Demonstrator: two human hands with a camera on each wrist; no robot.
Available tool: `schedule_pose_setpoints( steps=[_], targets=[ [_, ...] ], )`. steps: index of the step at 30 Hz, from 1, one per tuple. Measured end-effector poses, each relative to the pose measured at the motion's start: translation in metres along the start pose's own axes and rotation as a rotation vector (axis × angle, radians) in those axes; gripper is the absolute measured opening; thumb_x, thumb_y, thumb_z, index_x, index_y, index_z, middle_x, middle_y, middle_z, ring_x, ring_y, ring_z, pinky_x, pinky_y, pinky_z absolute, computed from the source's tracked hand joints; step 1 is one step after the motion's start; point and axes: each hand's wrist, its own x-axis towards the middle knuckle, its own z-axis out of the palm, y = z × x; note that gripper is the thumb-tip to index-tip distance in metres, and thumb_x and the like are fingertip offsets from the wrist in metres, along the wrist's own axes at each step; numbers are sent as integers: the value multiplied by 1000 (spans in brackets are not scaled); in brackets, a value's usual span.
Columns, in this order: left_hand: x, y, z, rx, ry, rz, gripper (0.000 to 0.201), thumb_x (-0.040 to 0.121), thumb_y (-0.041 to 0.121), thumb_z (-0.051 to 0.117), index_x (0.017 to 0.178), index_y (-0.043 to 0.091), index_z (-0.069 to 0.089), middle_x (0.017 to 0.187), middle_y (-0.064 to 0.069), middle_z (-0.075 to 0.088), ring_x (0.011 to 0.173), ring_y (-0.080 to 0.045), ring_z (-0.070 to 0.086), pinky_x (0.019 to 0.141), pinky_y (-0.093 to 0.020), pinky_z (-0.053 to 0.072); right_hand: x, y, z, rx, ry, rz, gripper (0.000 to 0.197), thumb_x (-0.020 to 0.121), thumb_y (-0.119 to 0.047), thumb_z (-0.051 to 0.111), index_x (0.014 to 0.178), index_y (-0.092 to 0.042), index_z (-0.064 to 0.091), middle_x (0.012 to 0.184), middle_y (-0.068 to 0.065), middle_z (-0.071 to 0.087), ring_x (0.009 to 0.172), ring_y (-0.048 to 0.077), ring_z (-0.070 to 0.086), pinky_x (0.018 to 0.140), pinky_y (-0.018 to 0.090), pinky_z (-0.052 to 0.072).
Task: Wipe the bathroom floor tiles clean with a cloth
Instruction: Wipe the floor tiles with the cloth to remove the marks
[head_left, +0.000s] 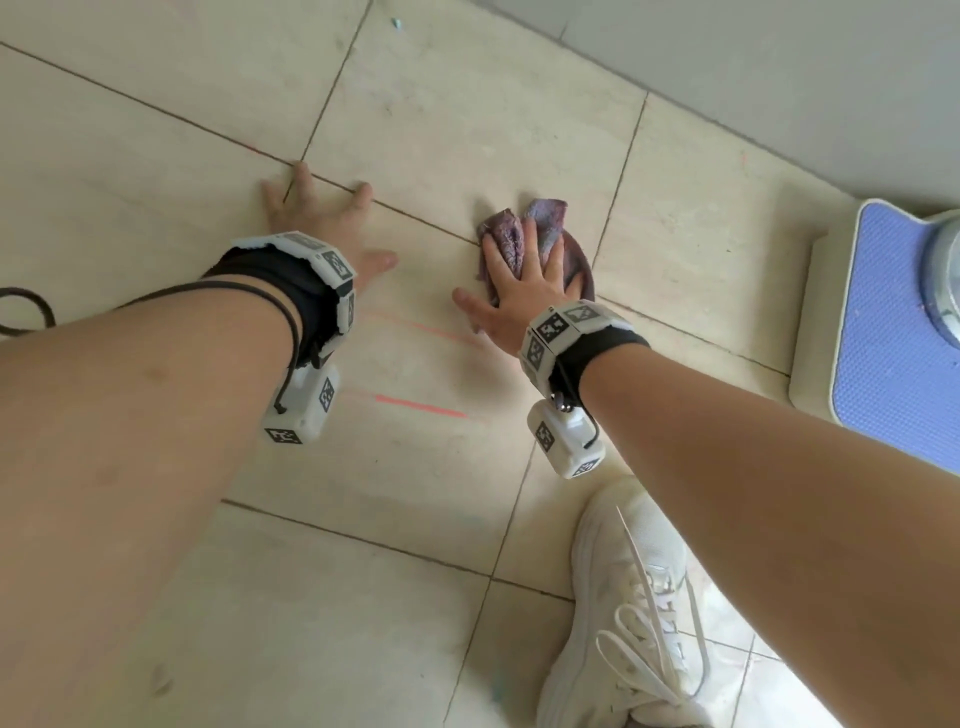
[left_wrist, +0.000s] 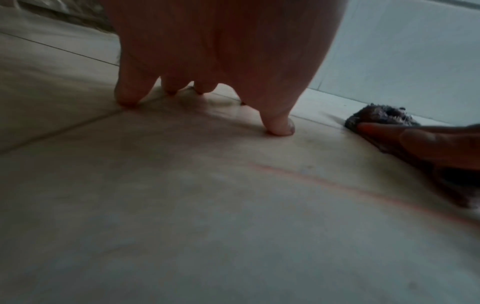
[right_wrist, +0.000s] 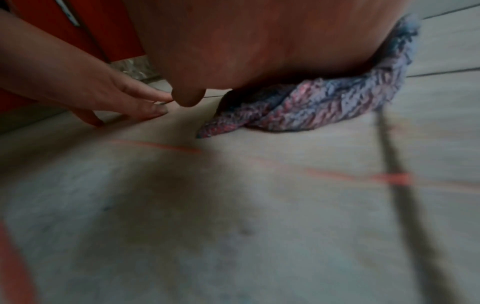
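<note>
A crumpled purple-and-blue cloth (head_left: 545, 218) lies on the beige floor tiles (head_left: 441, 114). My right hand (head_left: 519, 291) presses flat on it with straight fingers, thumb out to the left on the tile. The right wrist view shows the cloth (right_wrist: 311, 107) bunched under the palm (right_wrist: 259, 41). My left hand (head_left: 322, 223) is spread on the tiles to the cloth's left, propped on its fingertips (left_wrist: 279, 127) and holding nothing. Red streaks (head_left: 421, 408) mark the tile just behind both hands; one streak (right_wrist: 389, 178) crosses a grout line.
A blue-topped bathroom scale (head_left: 893, 338) stands at the right by the grey wall (head_left: 779, 67). My white sneaker (head_left: 634, 613) is planted at the lower right. A dark cable (head_left: 26, 312) loops at the left edge. A small speck (head_left: 397, 23) lies far ahead.
</note>
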Motion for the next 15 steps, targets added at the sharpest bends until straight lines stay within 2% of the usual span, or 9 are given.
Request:
schedule_pose_setpoints(
  steps=[4,8,12,15],
  targets=[
    [-14,-46,17,-41,-25,-85,82,89,70,43,154,39,4,161,-17,-15,145,-49,-11,118,-59,4,2,-30,11,-57,9,-99,73,92,-71,30,152,-45,-1,160,-7,-24,147,32,-21,116,61,-4],
    [-30,-62,24,-107,-33,-106,77,90,65,47,152,41,7,161,-14,-17,144,-49,-11,115,-65,12,0,-54,17,-122,-14,-143,71,92,-71,28,152,-46,-1,160,-7,-24,147,32,-20,117,60,0],
    [-50,-75,25,-168,-57,-140,75,92,61,49,152,43,7,161,-8,-18,146,-43,-14,111,-70,16,-6,-90,28,-167,-52,-211,71,92,-72,28,152,-47,-1,160,-7,-25,146,32,-23,116,61,-2],
    [-67,-92,28,-217,-50,-160,72,94,58,50,152,44,9,162,-2,-18,148,-36,-14,107,-72,17,-23,-119,51,-252,-84,-322,71,92,-72,26,151,-47,-5,159,-6,-25,146,32,-23,115,59,-5]
  ],
)
